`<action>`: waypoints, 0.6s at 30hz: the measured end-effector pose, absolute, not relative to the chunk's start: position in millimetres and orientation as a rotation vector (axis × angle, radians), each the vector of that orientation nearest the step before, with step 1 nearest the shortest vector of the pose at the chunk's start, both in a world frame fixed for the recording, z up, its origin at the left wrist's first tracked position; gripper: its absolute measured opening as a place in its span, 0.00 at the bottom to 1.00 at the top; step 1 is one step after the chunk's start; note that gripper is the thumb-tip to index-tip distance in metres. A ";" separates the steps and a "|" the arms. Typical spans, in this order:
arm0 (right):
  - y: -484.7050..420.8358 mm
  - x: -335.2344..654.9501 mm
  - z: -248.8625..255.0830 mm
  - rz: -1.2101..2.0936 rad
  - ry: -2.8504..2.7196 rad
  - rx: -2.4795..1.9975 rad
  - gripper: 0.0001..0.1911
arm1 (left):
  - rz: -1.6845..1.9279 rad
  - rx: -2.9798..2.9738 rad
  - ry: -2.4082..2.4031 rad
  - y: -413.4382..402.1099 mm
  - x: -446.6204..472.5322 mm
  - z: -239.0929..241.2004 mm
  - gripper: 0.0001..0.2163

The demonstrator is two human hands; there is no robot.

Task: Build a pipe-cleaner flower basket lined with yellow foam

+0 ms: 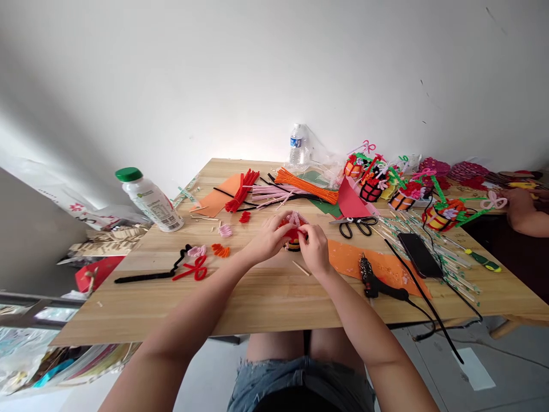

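A small craft basket (pixel 293 246) with red, yellow and black sides and pink fuzzy stems on top stands on the table between my hands. My left hand (pixel 271 237) closes round its left side, the thumb on a red part at the top. From the right, the bent fingers of my right hand (pixel 315 247) grip the basket's upper edge. My fingers hide much of it. A short wooden stick (pixel 301 268) lies just in front. To the left are a red pipe-cleaner bow (pixel 198 268), a bent black pipe cleaner (pixel 146 277) and an orange curled piece (pixel 221 250).
A black glue gun (pixel 380 283) rests on orange paper (pixel 343 257) at right, near scissors (pixel 358 225), a phone (pixel 418 254) and a screwdriver (pixel 482 260). Decorated baskets (pixel 403 197) stand behind. A white bottle (pixel 150 200) is at left. Another person's arm (pixel 527 212) shows far right.
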State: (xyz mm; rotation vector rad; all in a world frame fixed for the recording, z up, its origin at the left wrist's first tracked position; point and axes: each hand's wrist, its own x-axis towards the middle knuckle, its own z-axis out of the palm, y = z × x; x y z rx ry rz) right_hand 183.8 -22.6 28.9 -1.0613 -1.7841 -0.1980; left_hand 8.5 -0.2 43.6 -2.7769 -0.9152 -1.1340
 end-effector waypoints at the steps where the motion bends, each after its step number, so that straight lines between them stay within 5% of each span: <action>1: -22.2 184.1 28.8 -0.203 -1.786 -1.056 0.06 | -1.139 -2.778 -0.916 -0.2 8.7 43.7 0.13; 18: -26.4 181.0 29.3 -0.376 -1.813 -0.952 0.11 | -1.112 -2.774 -0.947 -1.8 9.1 41.6 0.14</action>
